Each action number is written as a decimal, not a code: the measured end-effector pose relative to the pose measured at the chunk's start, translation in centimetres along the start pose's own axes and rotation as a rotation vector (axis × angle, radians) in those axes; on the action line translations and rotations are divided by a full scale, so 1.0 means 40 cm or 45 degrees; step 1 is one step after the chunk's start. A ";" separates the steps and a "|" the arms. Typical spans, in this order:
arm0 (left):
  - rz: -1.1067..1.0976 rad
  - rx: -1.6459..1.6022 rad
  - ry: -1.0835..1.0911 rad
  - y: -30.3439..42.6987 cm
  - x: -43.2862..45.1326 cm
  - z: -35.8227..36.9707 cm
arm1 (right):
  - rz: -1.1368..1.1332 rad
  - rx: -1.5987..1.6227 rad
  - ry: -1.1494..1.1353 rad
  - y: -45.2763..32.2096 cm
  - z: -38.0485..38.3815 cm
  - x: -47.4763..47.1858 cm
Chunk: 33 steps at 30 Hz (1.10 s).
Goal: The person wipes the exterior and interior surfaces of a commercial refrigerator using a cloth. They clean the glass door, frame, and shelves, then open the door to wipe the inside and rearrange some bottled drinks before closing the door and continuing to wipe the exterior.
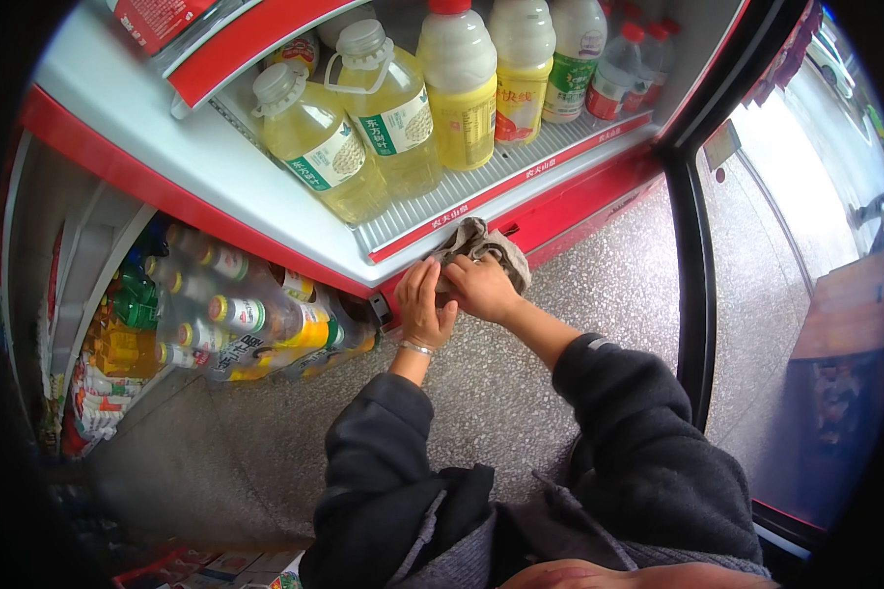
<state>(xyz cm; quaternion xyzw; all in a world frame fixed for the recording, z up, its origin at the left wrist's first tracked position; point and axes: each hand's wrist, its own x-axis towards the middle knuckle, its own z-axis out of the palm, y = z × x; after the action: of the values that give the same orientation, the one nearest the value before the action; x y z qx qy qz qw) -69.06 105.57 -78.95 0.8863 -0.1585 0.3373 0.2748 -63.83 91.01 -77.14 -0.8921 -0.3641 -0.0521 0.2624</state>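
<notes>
My right hand [486, 287] grips a crumpled greyish-brown cloth [512, 254] against the red lower front [560, 213] of a drinks refrigerator. Beside it, my left hand [421, 305] rests with its fingertips at the refrigerator's front edge, thumb held apart, nothing seen in its grasp. A bracelet [416, 347] circles the left wrist. Just above both hands runs the ribbed bottom shelf [405, 224] with a red printed strip along its front. On it stand two large handled bottles of pale yellow drink [324, 151], a yellow-and-white bottle [457, 96] and several smaller red-capped bottles [615, 73].
The refrigerator's black-framed glass door [696, 294] stands swung out on the right. Shrink-wrapped bottle packs [258, 309] sit on the speckled floor [501, 397] at left, near a shelving rack [92, 287]. A higher red-edged shelf [250, 44] juts out at upper left.
</notes>
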 end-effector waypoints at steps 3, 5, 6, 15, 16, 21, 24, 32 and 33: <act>-0.022 0.161 -0.111 -0.018 -0.017 -0.040 | 0.238 0.624 0.308 0.047 -0.066 -0.037; -0.117 0.264 -0.175 -0.027 -0.035 -0.053 | 0.596 1.105 0.684 0.109 -0.135 -0.033; -0.113 0.272 -0.172 -0.026 -0.035 -0.054 | 0.708 1.293 0.888 0.133 -0.187 -0.024; -0.136 0.328 -0.192 -0.008 -0.020 -0.039 | 0.689 1.005 1.327 0.433 -0.328 0.082; -0.132 0.284 -0.171 -0.007 -0.017 -0.031 | 0.726 0.736 1.158 0.460 -0.284 0.074; -0.209 0.137 -0.068 -0.033 -0.042 -0.029 | 0.519 0.421 1.168 0.161 -0.072 0.103; -0.366 0.013 -0.007 -0.041 -0.055 -0.021 | 0.160 0.049 0.692 -0.085 0.052 0.054; -0.303 0.071 -0.004 -0.058 -0.038 -0.029 | -0.113 -0.366 0.493 0.073 -0.062 0.044; -0.331 0.010 -0.010 -0.054 -0.039 -0.025 | -0.040 -0.406 0.526 0.144 -0.091 0.030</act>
<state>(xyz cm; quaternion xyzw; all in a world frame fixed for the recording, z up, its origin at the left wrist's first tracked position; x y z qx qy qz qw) -69.69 108.03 -80.23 0.9018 -0.0421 0.2959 0.3120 -58.71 86.49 -76.17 -0.8869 -0.3038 -0.2939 0.1863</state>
